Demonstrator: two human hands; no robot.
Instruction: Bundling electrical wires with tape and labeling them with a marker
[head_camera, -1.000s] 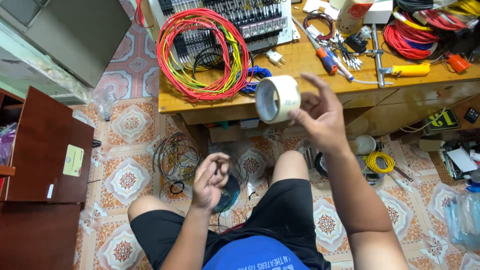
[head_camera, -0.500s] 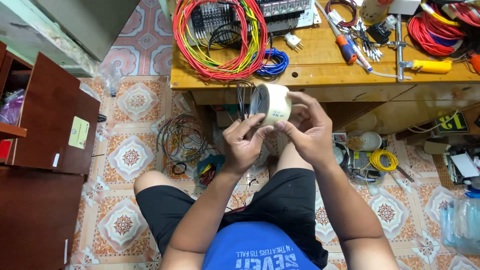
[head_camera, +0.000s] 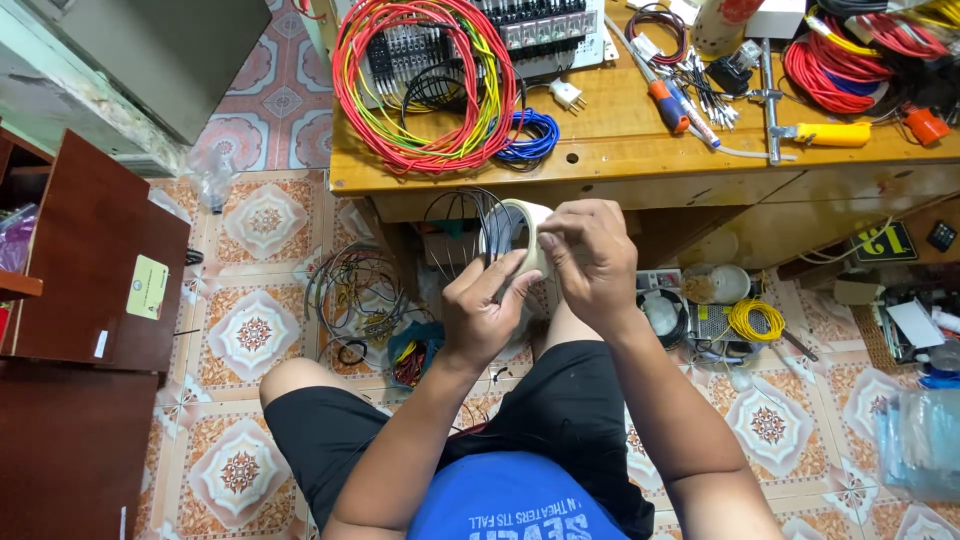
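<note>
Both hands met at the centre of the frame, just below the front edge of the wooden workbench (head_camera: 640, 160). The left hand (head_camera: 485, 310) was closed around the lower side of a roll of pale tape (head_camera: 515, 228), its thumb reaching up along the roll's face. The right hand (head_camera: 590, 262) gripped the same roll from the right, fingers curled over its rim and the thumb pressed near the edge. The roll stood on edge, its open core turned toward the left of the frame, held over the person's lap above black shorts (head_camera: 540, 410).

On the bench in the upper middle lay a large coil of red and yellow wire (head_camera: 425, 85) with a smaller blue coil (head_camera: 530, 135) just beside it. A screwdriver with a red and blue handle (head_camera: 668, 103) lay further right. A loose tangle of dark wires (head_camera: 350, 300) sat on the patterned tile floor (head_camera: 250, 330), left of the hands.
</note>
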